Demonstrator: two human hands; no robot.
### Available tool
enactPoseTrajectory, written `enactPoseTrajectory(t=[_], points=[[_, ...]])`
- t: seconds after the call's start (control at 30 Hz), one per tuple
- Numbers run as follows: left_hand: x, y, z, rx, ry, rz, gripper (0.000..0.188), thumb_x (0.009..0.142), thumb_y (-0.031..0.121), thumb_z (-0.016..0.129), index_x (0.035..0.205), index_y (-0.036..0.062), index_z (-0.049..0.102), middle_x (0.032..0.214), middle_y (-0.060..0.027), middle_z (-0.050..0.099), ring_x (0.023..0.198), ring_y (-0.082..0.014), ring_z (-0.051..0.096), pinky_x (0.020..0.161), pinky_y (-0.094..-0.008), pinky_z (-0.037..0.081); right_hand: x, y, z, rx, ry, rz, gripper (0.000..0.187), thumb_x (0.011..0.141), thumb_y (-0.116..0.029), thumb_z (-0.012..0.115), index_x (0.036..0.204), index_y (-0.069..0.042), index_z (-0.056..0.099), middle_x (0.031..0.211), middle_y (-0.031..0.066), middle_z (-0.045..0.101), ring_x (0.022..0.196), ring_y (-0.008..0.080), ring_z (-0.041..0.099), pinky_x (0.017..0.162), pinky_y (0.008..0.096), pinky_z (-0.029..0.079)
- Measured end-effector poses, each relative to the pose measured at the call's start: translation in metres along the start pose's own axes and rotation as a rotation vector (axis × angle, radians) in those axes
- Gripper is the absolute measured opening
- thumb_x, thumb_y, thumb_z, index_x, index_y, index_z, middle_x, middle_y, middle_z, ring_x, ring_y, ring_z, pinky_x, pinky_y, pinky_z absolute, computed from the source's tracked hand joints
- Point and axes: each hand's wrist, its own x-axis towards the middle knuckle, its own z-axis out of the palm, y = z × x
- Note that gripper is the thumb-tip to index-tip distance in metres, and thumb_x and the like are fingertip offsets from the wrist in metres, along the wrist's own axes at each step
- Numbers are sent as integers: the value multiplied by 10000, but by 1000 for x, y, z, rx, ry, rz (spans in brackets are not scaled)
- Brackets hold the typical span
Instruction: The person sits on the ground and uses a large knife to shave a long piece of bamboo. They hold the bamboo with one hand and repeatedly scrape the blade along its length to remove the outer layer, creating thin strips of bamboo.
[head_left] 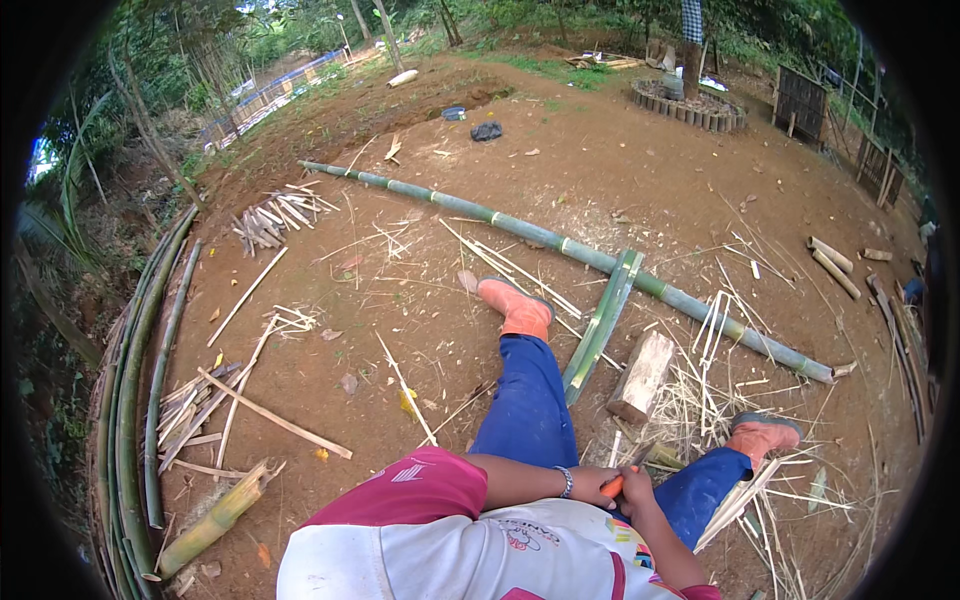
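Note:
My two hands meet low in front of my body, between my spread legs. My right hand (638,492) is closed round the orange handle of a knife (612,487), its dark blade pointing up and away. Beside the handle, my left hand (594,484), with a bracelet at the wrist, looks closed; whatever its fingers hold is hidden. Just beyond the hands stands a squared wood block (642,378). A split green bamboo piece (605,322) leans with its upper end on a long green bamboo pole (510,224).
Thin strips and shavings (690,405) litter the ground round the block. Several bamboo poles (130,420) lie along the left edge, near a thick cut bamboo piece (215,522). Split-stick piles (275,218) lie at left. A ringed planter (690,115) surrounds a trunk at far right.

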Motion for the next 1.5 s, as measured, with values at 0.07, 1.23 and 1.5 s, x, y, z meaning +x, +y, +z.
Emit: enactPoseTrajectory(t=[0.07, 1.23, 1.5], points=[[-2, -4, -1, -28, 7, 6, 723, 830, 435, 754, 1373, 58, 462, 1064, -204, 704, 971, -346, 689, 836, -415, 518, -8, -5, 1, -24, -54, -1, 174, 989, -79, 531, 1115, -1, 439, 982, 175, 606, 857, 286, 668, 701, 452, 598], [12, -33, 4, 241, -4, -76, 524, 764, 476, 779, 1045, 34, 751, 970, -205, 733, 932, -359, 703, 822, -444, 540, 3, 14, -24, -853, -71, -204, 695, 918, -298, 689, 1453, 62, 429, 1223, 173, 646, 940, 251, 670, 778, 338, 545], [3, -33, -3, -65, 56, -43, 342, 746, 411, 808, 805, 77, 772, 724, -109, 728, 654, -214, 693, 631, -361, 521, -8, 6, -17, -782, -57, -205, 782, 840, -314, 800, 1424, 82, 462, 1332, 244, 605, 1114, 285, 659, 947, 369, 525]])
